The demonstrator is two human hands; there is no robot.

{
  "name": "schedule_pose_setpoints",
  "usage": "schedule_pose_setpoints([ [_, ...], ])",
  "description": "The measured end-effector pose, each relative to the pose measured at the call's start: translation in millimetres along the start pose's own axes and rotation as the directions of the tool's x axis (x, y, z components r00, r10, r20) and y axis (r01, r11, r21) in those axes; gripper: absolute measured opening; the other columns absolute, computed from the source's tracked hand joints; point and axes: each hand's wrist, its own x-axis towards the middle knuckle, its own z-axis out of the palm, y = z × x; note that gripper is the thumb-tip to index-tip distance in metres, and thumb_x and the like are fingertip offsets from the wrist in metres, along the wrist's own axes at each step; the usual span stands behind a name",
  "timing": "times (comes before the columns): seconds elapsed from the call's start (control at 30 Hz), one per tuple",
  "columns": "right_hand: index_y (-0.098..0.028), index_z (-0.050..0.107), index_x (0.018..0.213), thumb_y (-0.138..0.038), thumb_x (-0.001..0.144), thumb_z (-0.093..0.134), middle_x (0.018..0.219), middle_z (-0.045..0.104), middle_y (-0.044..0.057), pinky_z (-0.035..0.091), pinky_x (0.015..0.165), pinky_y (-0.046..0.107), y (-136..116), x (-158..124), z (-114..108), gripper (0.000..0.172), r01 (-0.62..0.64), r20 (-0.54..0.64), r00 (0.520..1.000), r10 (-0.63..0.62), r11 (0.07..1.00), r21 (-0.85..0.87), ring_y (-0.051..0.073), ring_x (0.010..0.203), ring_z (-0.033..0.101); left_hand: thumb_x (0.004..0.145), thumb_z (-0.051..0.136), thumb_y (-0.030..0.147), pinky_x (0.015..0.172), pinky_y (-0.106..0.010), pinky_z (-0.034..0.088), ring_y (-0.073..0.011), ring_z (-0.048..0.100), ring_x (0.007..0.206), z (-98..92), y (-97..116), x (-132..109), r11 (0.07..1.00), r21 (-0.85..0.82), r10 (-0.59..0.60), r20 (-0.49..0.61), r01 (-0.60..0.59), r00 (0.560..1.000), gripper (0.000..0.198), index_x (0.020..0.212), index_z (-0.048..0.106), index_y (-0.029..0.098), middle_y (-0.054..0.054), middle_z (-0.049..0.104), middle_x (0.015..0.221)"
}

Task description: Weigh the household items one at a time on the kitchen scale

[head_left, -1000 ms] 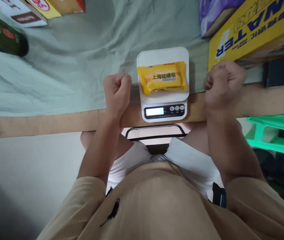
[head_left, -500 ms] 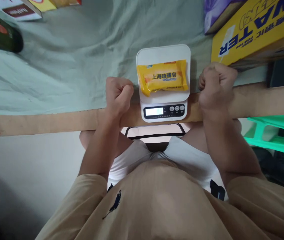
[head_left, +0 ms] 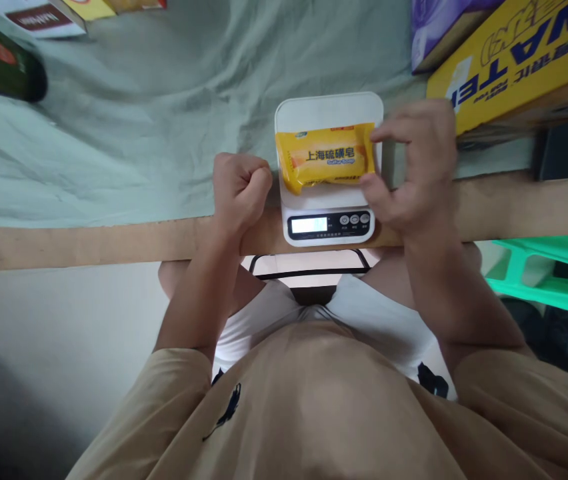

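A yellow wrapped bar of soap [head_left: 324, 155] lies across the platform of a white kitchen scale [head_left: 334, 107]. The scale's small display is lit, but I cannot read it. Just left of the scale, my left hand [head_left: 241, 190] rests as a fist on the table edge, apart from the soap. My right hand [head_left: 417, 170] is at the soap's right end, slightly blurred. Its thumb and forefinger are spread, the forefinger by the upper right corner and the thumb by the lower one. Whether they touch the wrapper I cannot tell.
A green cloth [head_left: 174, 107] covers the table behind its bare wooden edge [head_left: 89, 243]. Back right stand a yellow box [head_left: 529, 73], a purple pack [head_left: 434, 33] and a dark object [head_left: 567, 150]. A dark green bottle [head_left: 4, 60] lies left. A green stool [head_left: 554, 267] is below right.
My right hand has opened from a fist and moved left, from beside the yellow box to the soap's right end. My left fist and the soap stay in place.
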Motion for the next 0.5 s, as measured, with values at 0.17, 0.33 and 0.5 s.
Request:
schedule_pose_setpoints([
  [0.17,-0.030,0.060,0.133,-0.046,0.097,0.048,0.131,0.067,0.004,0.051,0.110,0.045,-10.3,24.5,-15.1,0.041,0.106,0.183,0.979,-0.095,0.993,-0.050,0.023,0.124,0.065,0.080,0.060,0.015,0.058,-0.033,0.012,-0.0050,0.008,0.054,0.3,-5.4,0.9,0.999,-0.022,0.041,-0.029,-0.042,0.999,0.054,0.053,0.013,0.016,0.003,0.007,0.057],
  [0.33,-0.026,0.059,0.132,-0.041,0.092,0.057,0.133,0.066,0.007,0.049,0.114,0.049,-10.0,35.2,-22.5,0.044,0.015,0.370,0.929,-0.011,1.000,-0.007,0.027,0.126,0.062,0.080,0.059,0.014,0.058,-0.034,0.011,-0.0053,0.008,0.053,-0.7,-5.8,0.3,0.999,-0.017,0.047,0.000,-0.047,0.999,0.053,0.051,0.015,0.016,0.003,0.008,0.055],
  [0.5,-0.035,0.054,0.141,-0.050,0.074,0.078,0.143,0.062,0.006,0.047,0.115,0.054,-7.9,30.5,-8.6,0.073,-0.006,0.532,0.845,0.058,0.995,-0.100,0.032,0.132,0.056,0.080,0.057,0.018,0.059,-0.034,0.011,-0.0055,0.011,0.053,-1.9,-4.9,-0.4,0.999,0.016,0.045,0.020,-0.046,0.999,0.051,0.051,0.016,0.017,0.003,0.008,0.055],
])
